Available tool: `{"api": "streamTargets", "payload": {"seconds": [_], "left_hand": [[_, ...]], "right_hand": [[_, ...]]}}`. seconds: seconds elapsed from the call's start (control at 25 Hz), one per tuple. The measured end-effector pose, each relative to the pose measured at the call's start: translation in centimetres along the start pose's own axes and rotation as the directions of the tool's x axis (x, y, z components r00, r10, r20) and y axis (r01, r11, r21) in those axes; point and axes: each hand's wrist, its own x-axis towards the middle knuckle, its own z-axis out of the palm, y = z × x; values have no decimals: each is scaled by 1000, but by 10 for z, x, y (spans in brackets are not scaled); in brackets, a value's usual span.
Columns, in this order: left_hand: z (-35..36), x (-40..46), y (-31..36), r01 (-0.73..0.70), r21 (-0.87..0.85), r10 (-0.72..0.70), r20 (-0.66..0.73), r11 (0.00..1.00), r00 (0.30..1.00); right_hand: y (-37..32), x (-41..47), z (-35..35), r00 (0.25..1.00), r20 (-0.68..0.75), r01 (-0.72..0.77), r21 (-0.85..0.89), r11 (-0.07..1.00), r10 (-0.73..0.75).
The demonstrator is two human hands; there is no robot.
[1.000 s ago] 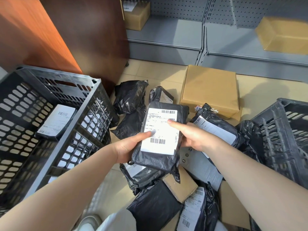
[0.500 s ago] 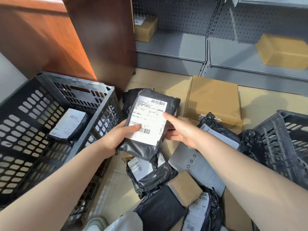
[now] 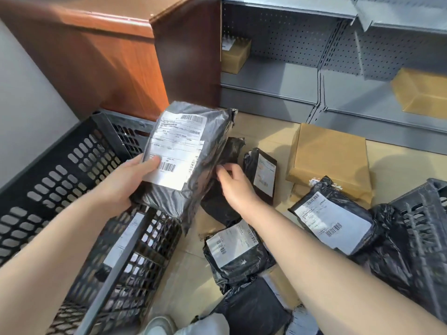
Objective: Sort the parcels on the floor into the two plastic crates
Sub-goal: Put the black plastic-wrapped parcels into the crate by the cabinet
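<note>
- The left crate [image 3: 72, 180], a black slotted plastic bin, is seen at the lower left; one labelled parcel already lies inside it, by the near wall. Only a corner of the right crate [image 3: 425, 228] is seen, at the right edge.
- The unsorted pile [image 3: 242, 250] of black poly mailers and brown boxes is spread on the floor [image 3: 273, 139] between the two crates, so the sorting is judged to be far from finished.
- The held parcel [image 3: 193, 151], a black mailer with a white shipping label, is carried tilted above the far corner and rim of the left crate. The step in hand is judged to be its delivery into that crate.
- The next move is judged to call for the parcel to be brought fully past the rim and then released, so that it drops inside and is not caught on the edge.
- The left hand [image 3: 130, 180] is closed on the parcel's lower left edge, with the thumb pressed on the label.
- The right hand [image 3: 232, 182] is seen loosely open at the parcel's right edge, nothing being gripped; whether its fingertips touch the wrapping cannot be told.
</note>
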Motion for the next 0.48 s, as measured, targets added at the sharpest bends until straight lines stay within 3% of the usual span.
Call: {"api": "streamTargets", "payload": {"seconds": [0.12, 0.2, 0.32, 0.48], "left_hand": [[-37, -6, 10, -22, 41, 27, -124, 999, 992], [-64, -10, 9, -26, 81, 41, -191, 996, 981], [-103, -13, -3, -20, 152, 69, -323, 988, 944], [-145, -12, -30, 13, 134, 49, -451, 991, 891]], "right_hand": [[-14, -1, 23, 998, 20, 63, -45, 997, -62], [-17, -4, 40, 988, 5, 151, -183, 971, -153], [-18, -6, 64, 943, 1, 300, -435, 849, -333], [-17, -5, 94, 920, 171, 379, -613, 693, -351]]}}
